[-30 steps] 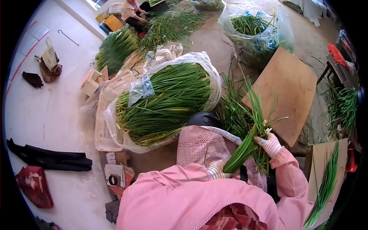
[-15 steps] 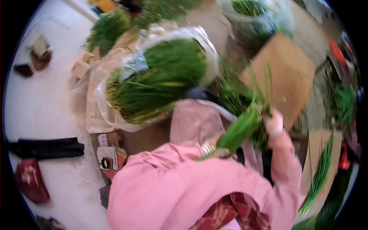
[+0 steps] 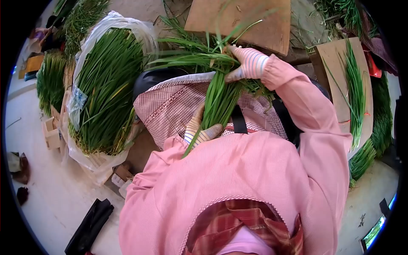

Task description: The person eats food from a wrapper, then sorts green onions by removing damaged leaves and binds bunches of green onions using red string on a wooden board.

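A bunch of long green garlic chives (image 3: 219, 95) is in front of my body, above the checked apron. My left hand (image 3: 201, 129), in a striped glove, wraps round its lower, leafy part. At the bunch's upper end my right hand (image 3: 250, 63), also in a striped glove, has thumb and fingers bent round the stems; its fingertips are partly hidden. Loose chives (image 3: 182, 59) fan out leftward from there, blurred at the tips. To the left lies a big heap of chives (image 3: 110, 85) in a clear plastic bag (image 3: 146, 32).
A wooden board (image 3: 242, 21) lies ahead. At right, another board (image 3: 329, 53) carries a thin bundle of chives (image 3: 353, 87), with more chives (image 3: 363, 161) beside it. Further chives (image 3: 52, 80) stand far left. A black folded item (image 3: 89, 225) lies on the pale floor (image 3: 46, 204).
The view has swung round and sharpened, so the bagged heap now appears farther left. Both hands remain at the bunch, my right hand at its upper end.
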A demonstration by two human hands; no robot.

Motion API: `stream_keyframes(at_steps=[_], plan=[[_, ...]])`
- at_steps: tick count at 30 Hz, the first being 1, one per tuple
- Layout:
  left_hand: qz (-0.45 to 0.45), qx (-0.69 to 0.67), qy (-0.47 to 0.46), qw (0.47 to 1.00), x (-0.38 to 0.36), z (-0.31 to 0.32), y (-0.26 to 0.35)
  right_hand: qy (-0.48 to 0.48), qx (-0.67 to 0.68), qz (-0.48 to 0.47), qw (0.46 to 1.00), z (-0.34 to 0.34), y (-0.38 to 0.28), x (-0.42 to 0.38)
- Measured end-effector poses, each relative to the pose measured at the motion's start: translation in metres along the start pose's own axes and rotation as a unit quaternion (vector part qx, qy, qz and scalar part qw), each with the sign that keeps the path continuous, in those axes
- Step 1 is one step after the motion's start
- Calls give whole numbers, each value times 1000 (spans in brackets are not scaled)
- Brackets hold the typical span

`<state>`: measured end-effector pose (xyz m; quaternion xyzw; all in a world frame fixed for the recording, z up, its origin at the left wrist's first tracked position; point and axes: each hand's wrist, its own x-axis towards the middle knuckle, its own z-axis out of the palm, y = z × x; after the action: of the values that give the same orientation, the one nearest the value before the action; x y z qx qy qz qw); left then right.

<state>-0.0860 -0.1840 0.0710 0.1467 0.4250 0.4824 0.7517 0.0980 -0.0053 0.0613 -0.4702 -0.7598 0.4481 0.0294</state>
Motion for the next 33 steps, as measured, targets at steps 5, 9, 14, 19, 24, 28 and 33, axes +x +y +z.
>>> stream_keyframes(at_steps=[5,9,14,19,24,28,33], plan=[[24,193,-25,981,10,-4,0,15,38,-14,999,1,12,13],[37,173,-37,984,12,-2,-1,172,-215,22,961,-34,37,15],[23,214,-73,974,18,-7,-8,302,-80,-47,949,-119,80,12],[-22,161,-91,982,18,-19,-14,-98,-99,19,990,-64,-8,-4],[24,309,-97,946,8,-15,-5,-302,-280,43,910,8,19,19],[-29,238,-72,968,-1,-16,8,-212,-281,73,933,17,50,30],[106,146,-26,983,-7,-34,7,-102,-121,68,985,38,107,14]])
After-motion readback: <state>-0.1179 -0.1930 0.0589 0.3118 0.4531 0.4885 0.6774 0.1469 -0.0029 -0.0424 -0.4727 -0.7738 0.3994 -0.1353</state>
